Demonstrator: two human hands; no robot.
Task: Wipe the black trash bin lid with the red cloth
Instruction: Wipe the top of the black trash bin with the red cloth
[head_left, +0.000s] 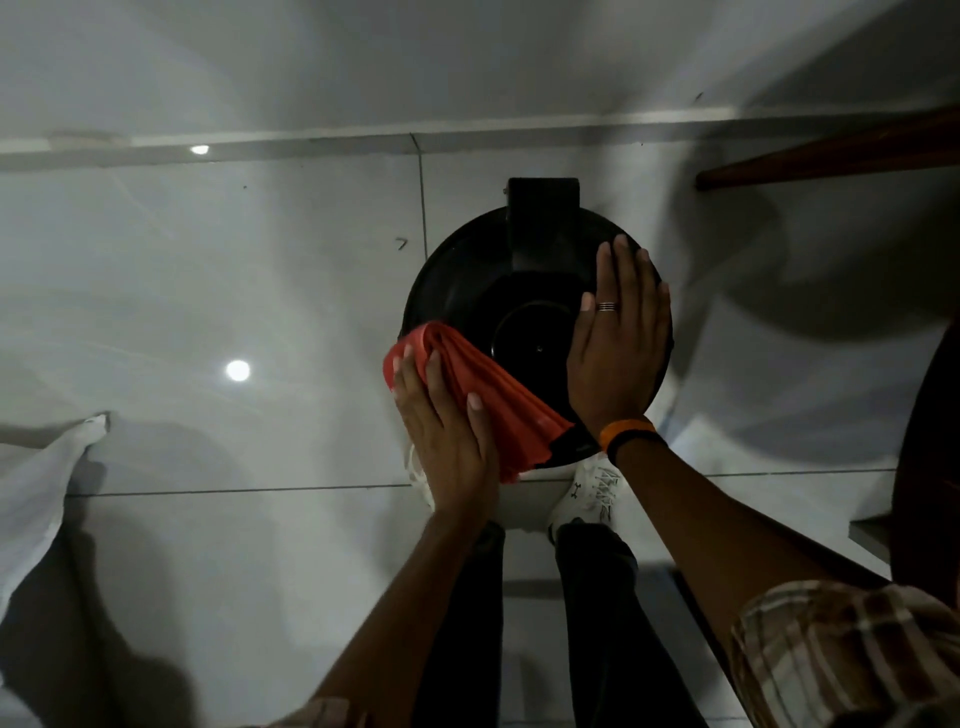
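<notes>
- Head view, looking straight down: black trash bin lid (467, 280) is seen round and face-up on the bin, just ahead of the person's white shoes (597, 493), on a glossy tiled floor (208, 260).
- Red cloth (483, 395) is bunched over the lid's near-left rim, its long fold running from the left edge toward the near side; one corner hangs past the rim.
- Left hand (447, 441) is laid flat on the cloth, fingers extended and slightly spread, pressing rather than clamping; no pinch on the fabric is visible.
- Right hand (618, 338) is laid palm-down on the lid's right side, fingers straight and close together, nothing held; judged to be steadying the lid.
- Key relation: unwiped lid surface lies away from and to the right of the left fingertips, toward the raised centre disc (535, 338) and the hinge block (543, 218) at the far edge. Left hand is the nearer one to the cloth; the right hand covers the part still to be reached.
- Next stroke judged to run from near-left across the centre; the right hand would likely need to be shifted.
- Lighting is dim, so dirt or wet streaks on the lid cannot be told.
- Wiping judged partway, cloth only on one rim sector.
</notes>
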